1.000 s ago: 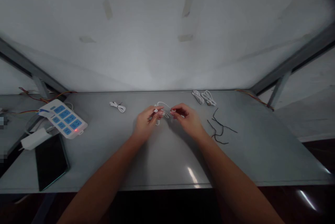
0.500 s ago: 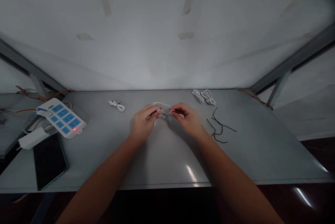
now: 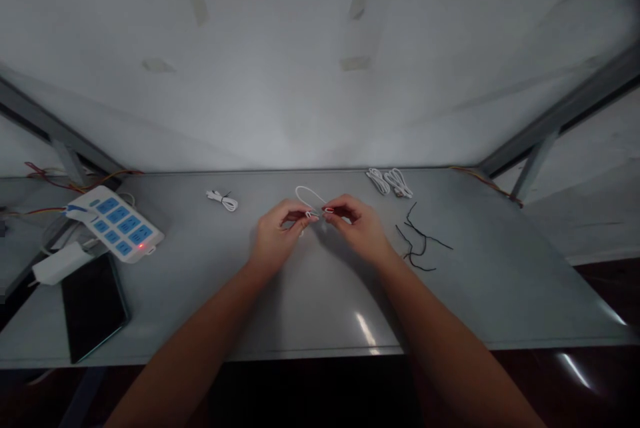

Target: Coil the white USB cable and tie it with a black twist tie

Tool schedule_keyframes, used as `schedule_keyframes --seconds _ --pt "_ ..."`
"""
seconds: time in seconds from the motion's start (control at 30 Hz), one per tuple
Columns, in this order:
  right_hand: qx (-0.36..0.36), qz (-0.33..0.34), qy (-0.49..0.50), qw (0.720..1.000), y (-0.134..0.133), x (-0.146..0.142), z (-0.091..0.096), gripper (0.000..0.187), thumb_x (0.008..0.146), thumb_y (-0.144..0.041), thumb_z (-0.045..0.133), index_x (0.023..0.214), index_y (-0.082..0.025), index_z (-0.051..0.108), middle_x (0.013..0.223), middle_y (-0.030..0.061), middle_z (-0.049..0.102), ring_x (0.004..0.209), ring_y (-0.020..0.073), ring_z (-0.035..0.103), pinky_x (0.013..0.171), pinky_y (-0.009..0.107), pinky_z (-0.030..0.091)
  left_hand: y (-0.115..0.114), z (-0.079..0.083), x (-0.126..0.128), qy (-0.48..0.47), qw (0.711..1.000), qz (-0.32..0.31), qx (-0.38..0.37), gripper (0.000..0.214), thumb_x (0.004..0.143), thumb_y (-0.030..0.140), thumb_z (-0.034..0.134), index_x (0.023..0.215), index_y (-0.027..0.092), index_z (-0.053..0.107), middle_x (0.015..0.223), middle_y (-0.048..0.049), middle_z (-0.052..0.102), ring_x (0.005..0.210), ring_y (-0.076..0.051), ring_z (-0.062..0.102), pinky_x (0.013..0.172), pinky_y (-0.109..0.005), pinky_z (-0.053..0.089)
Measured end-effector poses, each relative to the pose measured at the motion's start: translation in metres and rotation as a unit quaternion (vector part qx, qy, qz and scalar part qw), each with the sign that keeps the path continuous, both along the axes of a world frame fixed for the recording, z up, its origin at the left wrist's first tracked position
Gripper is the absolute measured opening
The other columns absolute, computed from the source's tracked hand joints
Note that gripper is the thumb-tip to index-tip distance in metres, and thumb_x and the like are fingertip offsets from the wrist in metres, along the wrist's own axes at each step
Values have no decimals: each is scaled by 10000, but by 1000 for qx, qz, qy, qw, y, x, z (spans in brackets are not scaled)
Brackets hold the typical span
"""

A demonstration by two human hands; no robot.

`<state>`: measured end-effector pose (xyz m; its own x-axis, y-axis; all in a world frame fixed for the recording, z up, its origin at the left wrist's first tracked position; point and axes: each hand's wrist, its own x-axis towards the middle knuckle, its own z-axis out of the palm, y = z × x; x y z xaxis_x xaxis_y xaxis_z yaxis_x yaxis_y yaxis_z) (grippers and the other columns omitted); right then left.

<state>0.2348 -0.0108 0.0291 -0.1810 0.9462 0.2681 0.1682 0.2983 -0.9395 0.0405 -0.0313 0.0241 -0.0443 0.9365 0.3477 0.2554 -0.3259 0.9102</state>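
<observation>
A thin white cable (image 3: 309,197) forms a loop above my hands at the middle of the table. My left hand (image 3: 280,231) pinches the cable between thumb and fingers, near a small white connector (image 3: 313,214). My right hand (image 3: 357,228) faces it, its fingertips closed on the cable close to the left fingertips. The fingers hide the cable's ends, and a short white tail shows below the left fingers.
On the grey metal table (image 3: 320,301) lie a small white cable coil (image 3: 222,201), bundled white cables (image 3: 389,182), loose black wires (image 3: 420,245), a blue-and-white power strip (image 3: 116,223), a white adapter (image 3: 61,263) and a black tablet or phone (image 3: 93,305). Metal struts stand at both sides.
The white loop now stands more clearly above my hands, with less cable hanging below. My fingertips have moved closer together. The whole scene has shifted slightly left in view.
</observation>
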Motion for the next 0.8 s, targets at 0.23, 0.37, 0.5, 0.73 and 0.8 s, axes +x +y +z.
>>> schedule_keyframes --seconds 0.23,0.37,0.5,0.73,0.8 --pt "18 12 -14 1000 -1 0 2 106 875 -355 734 906 -253 732 906 46 729 839 209 691 804 378 566 2 -7 0 -6 999 -2 36 237 849 380 807 795 221 640 934 -38 748 862 -171 724 739 -307 602" --pt "35 19 -19 999 -1 0 0 76 886 -327 725 911 -256 739 900 43 723 839 206 685 778 362 556 4 -10 0 -19 999 -10 41 246 854 374 808 803 215 627 924 -30 741 842 -158 713 735 -294 576" --pt "41 24 -18 999 0 0 -2 109 884 -352 732 918 -248 739 907 40 729 845 202 687 778 357 557 5 -9 1 -28 999 -13 43 254 828 357 824 782 204 627 881 -23 735 792 -148 703 702 -273 558" --pt "19 2 -4 1000 2 1 -1 204 850 -423 750 915 -231 727 876 47 726 799 203 680 753 359 562 5 -7 2 -115 993 -6 -29 270 771 372 867 799 196 665 873 -33 739 762 -146 689 682 -265 556" --pt "-14 -43 -6 999 6 6 0 246 842 -446 733 917 -212 721 791 31 699 699 184 650 671 330 530 9 -5 -2 -151 987 18 -53 263 754 364 880 833 185 705 799 -25 730 699 -132 663 660 -251 532"
